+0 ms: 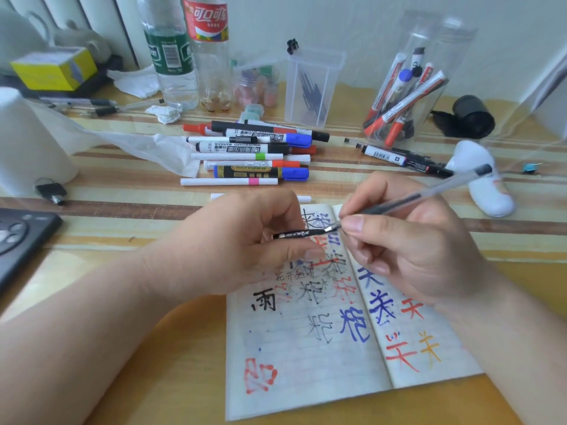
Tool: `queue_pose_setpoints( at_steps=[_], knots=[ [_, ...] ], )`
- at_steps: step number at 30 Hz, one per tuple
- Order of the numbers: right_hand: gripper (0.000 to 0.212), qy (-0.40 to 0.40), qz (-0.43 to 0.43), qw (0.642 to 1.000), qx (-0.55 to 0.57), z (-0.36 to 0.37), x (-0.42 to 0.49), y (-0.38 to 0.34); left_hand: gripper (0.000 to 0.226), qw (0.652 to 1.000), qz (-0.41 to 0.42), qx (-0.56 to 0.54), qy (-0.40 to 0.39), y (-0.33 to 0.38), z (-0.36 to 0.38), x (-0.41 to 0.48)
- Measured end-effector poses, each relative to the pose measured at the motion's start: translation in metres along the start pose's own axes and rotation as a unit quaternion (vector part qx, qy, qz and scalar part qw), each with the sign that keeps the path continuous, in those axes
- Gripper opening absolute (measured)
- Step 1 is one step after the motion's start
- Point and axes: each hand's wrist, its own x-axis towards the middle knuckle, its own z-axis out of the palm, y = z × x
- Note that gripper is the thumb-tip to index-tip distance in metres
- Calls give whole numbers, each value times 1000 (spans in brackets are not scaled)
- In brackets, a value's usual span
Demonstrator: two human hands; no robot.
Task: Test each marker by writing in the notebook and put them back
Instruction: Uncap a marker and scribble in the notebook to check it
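An open notebook (322,357) lies in front of me, covered in black, blue, red and yellow writing. Above its top edge, my left hand (233,243) pinches a thin black pen cap (294,233) lying sideways. My right hand (411,243) grips a clear gel pen (429,193) with a black end, slanting up to the right. The pen's tip meets the cap's open end between the two hands. A pile of markers (254,151) with red, blue and black caps lies beyond the notebook. A round clear container (408,87) at the back right holds several more markers.
Two plastic bottles (190,53) and a clear rectangular box (313,87) stand at the back. A paper roll (27,142) trailing a loose sheet, keys (52,191) and a dark device (21,237) sit on the left. On the right lie a white object (484,185) and a black roll (472,116).
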Motion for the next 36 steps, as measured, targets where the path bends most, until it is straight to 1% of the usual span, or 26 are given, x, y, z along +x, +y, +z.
queue_pose_setpoints(
  at_steps=[3,10,14,17,19,21,23,27,29,31,33,34,36],
  knots=[
    [10,3,-16,999,30,3,-1,1,45,1000,-2,-2,6,0,-1,-1],
    [16,-10,15,999,42,3,-2,2,39,998,-1,-55,-29,6,0,-1],
    [10,-6,1,1000,21,4,-2,1,37,998,-10,-57,-27,9,0,-1],
    [1,-3,9,1000,-4,6,-2,0,33,998,-1,-56,-4,10,1,-2],
    [6,3,12,999,-38,7,-3,-2,33,999,4,-51,9,13,1,-3],
    [11,21,-3,997,-74,9,-3,-4,30,998,-3,-54,20,15,2,-5],
    [21,33,-16,995,-90,12,-2,-4,28,998,3,-42,38,16,2,-5],
    [46,72,-20,987,-142,20,4,0,35,997,31,-15,72,16,4,-4],
    [51,83,-13,986,-147,22,5,-1,37,996,40,-9,75,12,6,-2],
    [55,81,8,988,-131,20,7,-2,37,996,41,5,81,7,8,0],
    [53,97,40,993,-62,14,9,-5,39,995,13,27,98,1,9,3],
    [45,113,47,992,-6,12,10,-7,39,994,-7,32,106,-1,9,3],
    [24,148,21,985,90,10,11,-12,41,991,-40,38,118,-3,7,5]
  ],
)
